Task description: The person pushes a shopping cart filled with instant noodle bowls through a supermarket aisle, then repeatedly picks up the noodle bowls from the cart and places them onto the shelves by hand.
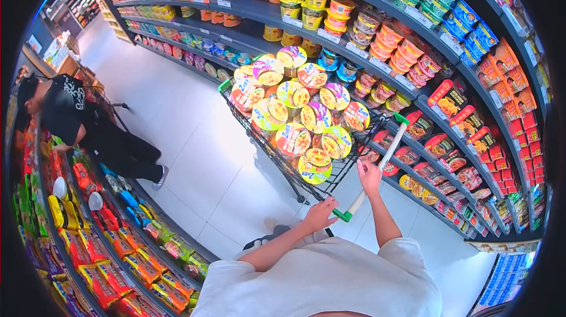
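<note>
A black wire shopping cart (274,167) stands in front of me, piled high with round instant noodle bowls (293,94) with yellow, purple and red lids. Its pale push handle (389,151) has green ends. My right hand (369,177) lies across the middle of this handle, its fingers bent and close together. Beside the handle's near green end is my left hand (320,214), fingers curled inward. Whatever that hand may hold is hidden.
Shelves of noodle cups and bowls (407,52) curve along the right, close to the cart. Bagged goods fill the left shelf (118,240). A person in black (112,128) leans toward that shelf, near another cart (97,87). Pale floor tiles (203,158) run between.
</note>
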Action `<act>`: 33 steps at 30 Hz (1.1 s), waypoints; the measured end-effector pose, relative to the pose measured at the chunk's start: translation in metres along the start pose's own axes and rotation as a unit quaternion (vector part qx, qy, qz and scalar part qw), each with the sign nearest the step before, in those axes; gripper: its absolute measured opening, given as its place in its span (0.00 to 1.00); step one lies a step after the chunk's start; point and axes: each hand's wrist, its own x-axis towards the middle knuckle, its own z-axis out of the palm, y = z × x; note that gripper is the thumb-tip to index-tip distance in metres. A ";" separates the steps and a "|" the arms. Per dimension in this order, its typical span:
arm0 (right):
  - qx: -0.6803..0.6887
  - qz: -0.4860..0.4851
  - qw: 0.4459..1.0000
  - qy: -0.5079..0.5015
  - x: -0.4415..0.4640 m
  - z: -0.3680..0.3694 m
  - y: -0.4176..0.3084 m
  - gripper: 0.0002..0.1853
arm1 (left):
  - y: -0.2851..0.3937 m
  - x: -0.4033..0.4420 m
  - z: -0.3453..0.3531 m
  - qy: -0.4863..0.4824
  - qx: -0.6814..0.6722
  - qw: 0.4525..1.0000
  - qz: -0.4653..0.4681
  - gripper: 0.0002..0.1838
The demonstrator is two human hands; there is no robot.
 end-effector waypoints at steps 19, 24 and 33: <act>-0.031 0.007 0.999 -0.034 0.037 0.076 -0.117 0.18 | -0.191 -0.247 -0.216 -0.099 0.083 0.844 -0.521 0.34; -0.033 -0.032 0.999 0.001 0.050 0.106 -0.138 0.18 | -0.226 -0.251 -0.232 -0.135 0.070 0.845 -0.512 0.32; 0.036 0.134 0.990 0.033 0.099 0.154 -0.221 0.16 | -0.253 -0.118 -0.361 -0.147 0.099 0.914 -0.365 0.28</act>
